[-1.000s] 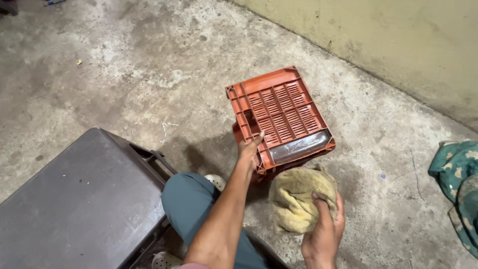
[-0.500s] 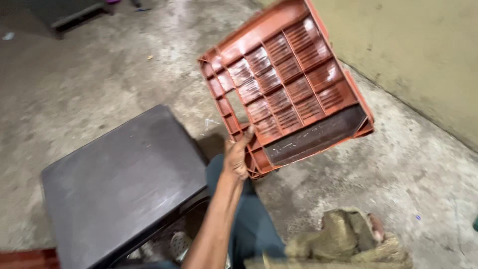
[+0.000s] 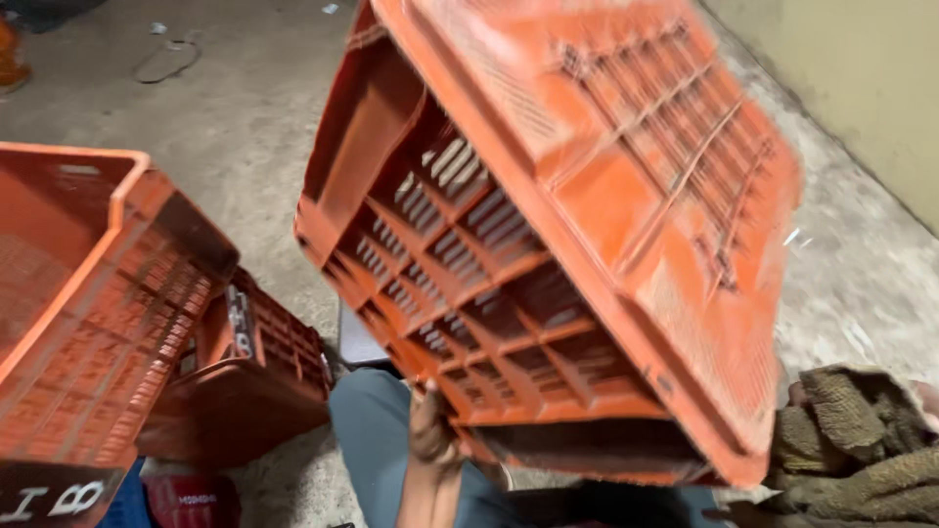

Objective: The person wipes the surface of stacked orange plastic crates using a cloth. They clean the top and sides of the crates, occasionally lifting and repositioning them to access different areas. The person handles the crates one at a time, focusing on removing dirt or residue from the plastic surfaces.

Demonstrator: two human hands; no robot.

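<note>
My left hand [image 3: 430,430] has swung the orange crate [image 3: 577,225] up off the concrete floor [image 3: 245,127], gripping its lower rim, tilted near the camera; my right hand, barely visible, presses the brownish rag [image 3: 861,450], grip unclear

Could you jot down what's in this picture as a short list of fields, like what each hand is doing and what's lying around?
Left hand: left hand grips the lower edge of the orange crate
Crate: ribbed plastic, lifted and tilted, seen blurred
Right hand: mostly hidden, at the brownish cloth; its grip cannot be told
To the left: stacked orange crates
Floor: bare concrete floor
Background: pale wall at the upper right
</note>
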